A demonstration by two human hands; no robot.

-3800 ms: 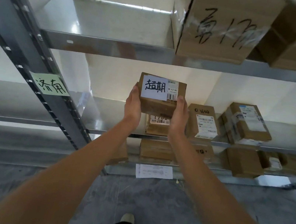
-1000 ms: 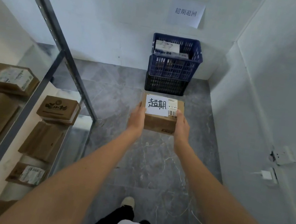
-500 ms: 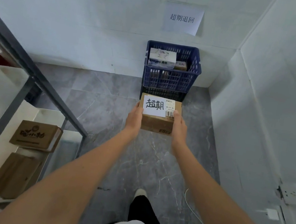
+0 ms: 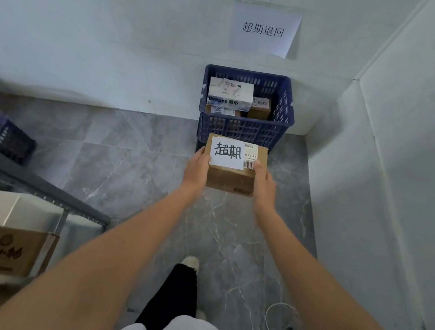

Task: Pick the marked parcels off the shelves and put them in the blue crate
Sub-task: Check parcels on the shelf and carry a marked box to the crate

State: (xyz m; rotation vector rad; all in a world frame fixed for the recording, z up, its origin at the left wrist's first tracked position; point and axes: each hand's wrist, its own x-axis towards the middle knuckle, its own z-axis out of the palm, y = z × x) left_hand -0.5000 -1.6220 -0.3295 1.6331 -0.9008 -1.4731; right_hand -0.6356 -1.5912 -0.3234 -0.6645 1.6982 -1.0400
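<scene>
Marked parcel (image 4: 234, 167) being carried between left hand (image 4: 196, 171) and right hand (image 4: 264, 186), fingers grasping its sides, in front of blue crate (image 4: 244, 133). Step: delivering. Next: lifting over rim, lowering among parcels inside.

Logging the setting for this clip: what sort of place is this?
Probably a parcel depot or stockroom: metal shelving holding cardboard boxes, a blue crate of parcels under a wall sign, and a marked parcel carried in both hands.
</scene>
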